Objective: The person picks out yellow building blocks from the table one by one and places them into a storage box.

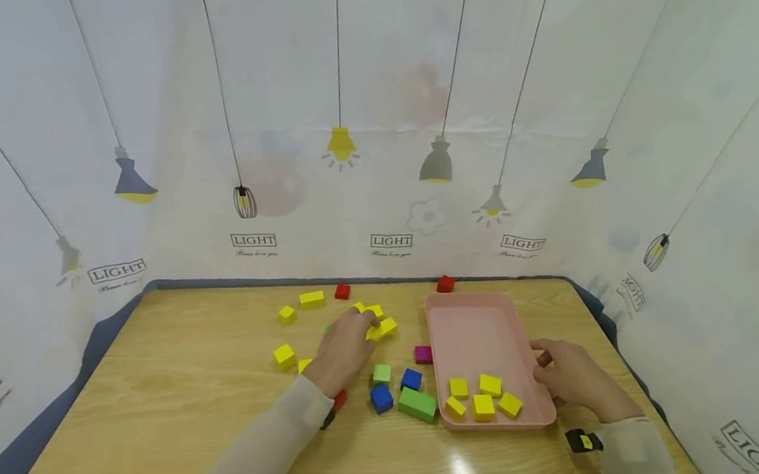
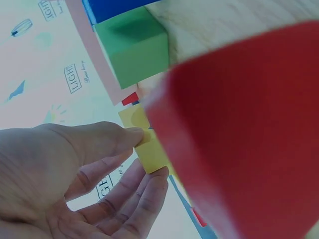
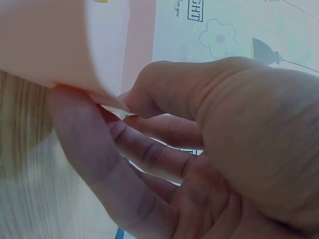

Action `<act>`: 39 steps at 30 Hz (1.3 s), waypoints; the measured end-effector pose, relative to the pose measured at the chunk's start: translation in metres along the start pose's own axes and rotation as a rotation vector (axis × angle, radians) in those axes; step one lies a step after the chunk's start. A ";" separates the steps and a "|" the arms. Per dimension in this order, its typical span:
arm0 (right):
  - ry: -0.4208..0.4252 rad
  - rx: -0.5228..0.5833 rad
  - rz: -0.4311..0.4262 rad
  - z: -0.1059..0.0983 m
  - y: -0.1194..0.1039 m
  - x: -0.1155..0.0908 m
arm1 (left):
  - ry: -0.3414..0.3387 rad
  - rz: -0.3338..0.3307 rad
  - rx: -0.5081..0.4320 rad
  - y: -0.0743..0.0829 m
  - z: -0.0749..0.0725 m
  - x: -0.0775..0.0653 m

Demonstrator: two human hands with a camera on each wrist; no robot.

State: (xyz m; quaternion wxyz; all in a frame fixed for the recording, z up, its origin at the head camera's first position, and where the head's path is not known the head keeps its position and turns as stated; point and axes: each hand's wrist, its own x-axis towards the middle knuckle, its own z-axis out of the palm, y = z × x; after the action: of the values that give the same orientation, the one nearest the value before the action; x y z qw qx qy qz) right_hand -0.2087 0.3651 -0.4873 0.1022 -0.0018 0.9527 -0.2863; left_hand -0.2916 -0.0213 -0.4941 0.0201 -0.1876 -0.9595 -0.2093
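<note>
Head view: with our left hand point(image 1: 344, 353) we are pinching a yellow block point(image 2: 152, 157); with our right hand point(image 1: 578, 376), gripping the pink tray point(image 1: 472, 327) by its right wall. Seemingly partway: five yellow blocks point(image 1: 483, 408) lying inside, near end; other yellow blocks point(image 1: 284, 357) lying left on the bench point(image 1: 163, 399).

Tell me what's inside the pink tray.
Five yellow blocks lie inside the pink tray, grouped at its near end. Whatever is directly beneath them is covered and cannot be seen.
</note>
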 end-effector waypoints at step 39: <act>-0.020 0.049 0.006 -0.002 0.002 0.001 | 0.069 0.069 -0.137 0.037 -0.003 -0.011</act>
State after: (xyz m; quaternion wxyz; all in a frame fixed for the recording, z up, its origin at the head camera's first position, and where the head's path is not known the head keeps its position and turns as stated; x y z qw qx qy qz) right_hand -0.2100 0.3681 -0.4872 0.1129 0.0008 0.9443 -0.3092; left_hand -0.2676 0.0046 -0.4783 0.0477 -0.2142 -0.9346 -0.2799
